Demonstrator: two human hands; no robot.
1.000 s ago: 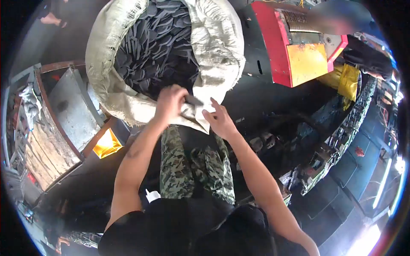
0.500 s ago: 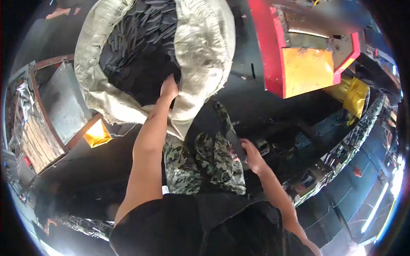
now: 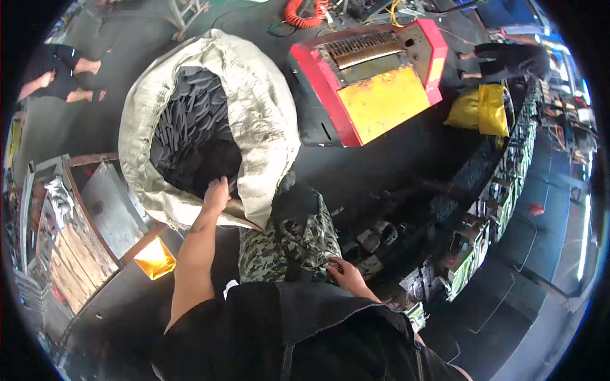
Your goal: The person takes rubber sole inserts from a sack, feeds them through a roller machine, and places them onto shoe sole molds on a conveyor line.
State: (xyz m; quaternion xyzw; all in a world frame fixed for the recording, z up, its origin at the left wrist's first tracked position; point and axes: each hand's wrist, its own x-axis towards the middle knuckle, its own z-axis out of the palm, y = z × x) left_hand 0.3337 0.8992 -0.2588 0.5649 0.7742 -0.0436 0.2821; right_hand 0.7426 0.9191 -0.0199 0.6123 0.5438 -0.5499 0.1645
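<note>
A large whitish woven sack (image 3: 267, 127) stands open in front of me, its rim rolled outward. Many flat dark grey pieces (image 3: 190, 108) fill it. My left hand (image 3: 217, 195) is at the sack's near inner edge with its fingers closed; what it holds, if anything, I cannot make out. Down by the camouflage trousers (image 3: 260, 254), at the thigh, is my right hand (image 3: 343, 273), its fingers bent close to the cloth. Whether something is in it cannot be seen.
A red and yellow machine (image 3: 384, 101) stands beyond the sack to the right, with a yellow bag (image 3: 480, 109) past it. At the left is a metal-framed box (image 3: 117, 203). One person (image 3: 60, 70) is at the upper left, another (image 3: 515, 60) at the upper right.
The view has shifted, showing more floor beyond the sack. My right hand left the sack's edge with a dark piece and has come down to the trousers. My left hand remains at the sack's near side.
</note>
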